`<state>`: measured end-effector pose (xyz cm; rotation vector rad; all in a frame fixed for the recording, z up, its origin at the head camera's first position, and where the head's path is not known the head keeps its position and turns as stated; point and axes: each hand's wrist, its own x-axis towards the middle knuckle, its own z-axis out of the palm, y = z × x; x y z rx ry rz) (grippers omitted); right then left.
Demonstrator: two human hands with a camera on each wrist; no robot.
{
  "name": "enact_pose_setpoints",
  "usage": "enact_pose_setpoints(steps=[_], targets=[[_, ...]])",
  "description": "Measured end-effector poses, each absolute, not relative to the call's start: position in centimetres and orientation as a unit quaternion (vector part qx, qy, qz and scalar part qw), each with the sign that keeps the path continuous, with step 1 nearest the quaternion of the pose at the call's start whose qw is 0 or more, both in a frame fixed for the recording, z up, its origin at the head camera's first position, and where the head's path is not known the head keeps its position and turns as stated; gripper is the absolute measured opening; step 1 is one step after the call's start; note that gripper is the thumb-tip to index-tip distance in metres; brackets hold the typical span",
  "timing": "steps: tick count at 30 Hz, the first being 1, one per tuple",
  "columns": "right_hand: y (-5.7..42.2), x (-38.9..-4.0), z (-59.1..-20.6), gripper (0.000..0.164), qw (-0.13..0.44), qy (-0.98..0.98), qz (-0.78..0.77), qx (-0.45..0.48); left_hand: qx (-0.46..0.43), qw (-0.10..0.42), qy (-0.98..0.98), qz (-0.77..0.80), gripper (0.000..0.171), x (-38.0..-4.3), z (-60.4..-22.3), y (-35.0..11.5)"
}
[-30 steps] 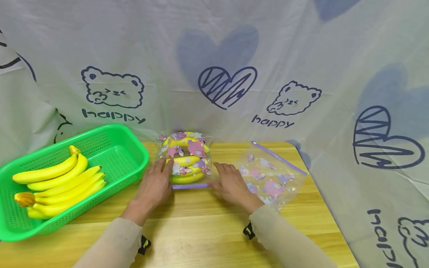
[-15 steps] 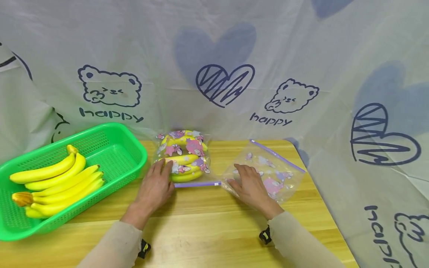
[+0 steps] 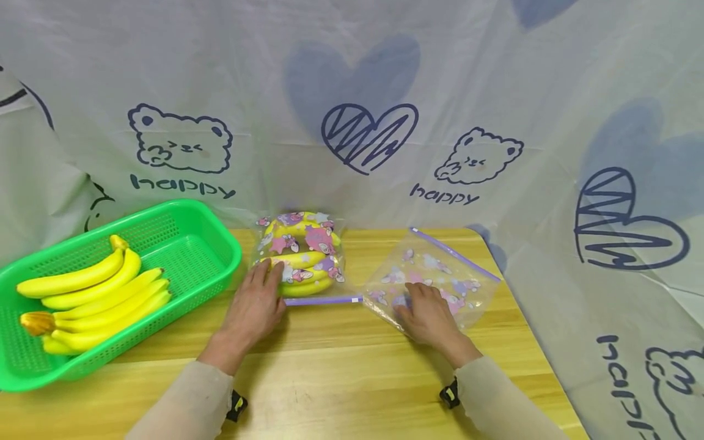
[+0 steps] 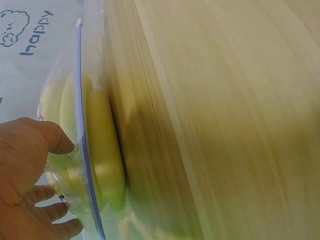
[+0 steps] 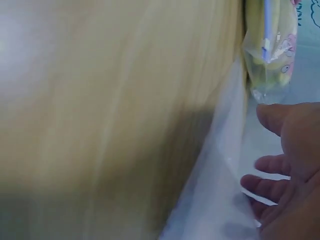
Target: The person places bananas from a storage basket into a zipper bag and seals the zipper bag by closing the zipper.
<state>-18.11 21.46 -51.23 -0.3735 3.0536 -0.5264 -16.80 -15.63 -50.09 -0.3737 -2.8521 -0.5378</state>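
Observation:
A clear zip bag printed with pink and purple figures, bananas inside, lies at the middle back of the table, its purple zip toward me. My left hand rests on its left front part, fingers loosely extended. In the left wrist view the thumb lies by the bag's zip strip, with bananas showing through the film. A second printed zip bag lies flat at the right, with no bananas visible in it. Over its near part is my right hand, fingers loosely bent; whether they pinch the film is unclear.
A green perforated basket stands at the left with bananas in it. A pale printed cloth hangs behind the wooden table and down its right side.
My right hand has left the right end of the filled bag's zip and moved right and nearer, onto the flat bag. My left hand stays at the filled bag.

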Motion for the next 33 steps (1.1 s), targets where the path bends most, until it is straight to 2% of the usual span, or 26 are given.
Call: enact_pose_setpoints(steps=[6, 15, 26, 33], targets=[[22.0, -17.1, -52.0, 0.062, 0.06, 0.98, -0.135, -0.132, -0.127, 0.101, -0.97, -0.178, 0.072, -16.9, -50.0, -15.6], [20.7, -14.2, -51.7, 0.071, 0.141, 0.973, -0.135, -0.125, -0.127, 0.094, -0.971, -0.182, 0.072, -16.9, -49.9, -15.6], [15.9, -10.3, -49.5, 0.068, 0.194, 0.94, -0.18, -0.213, -0.12, 0.087, -0.971, -0.186, 0.073, -16.7, -49.8, -15.6], [15.5, -9.8, -48.3, 0.064, 0.231, 0.904, -0.239, -0.269, -0.125, 0.095, -0.972, -0.177, 0.074, -16.2, -49.9, -15.2]])
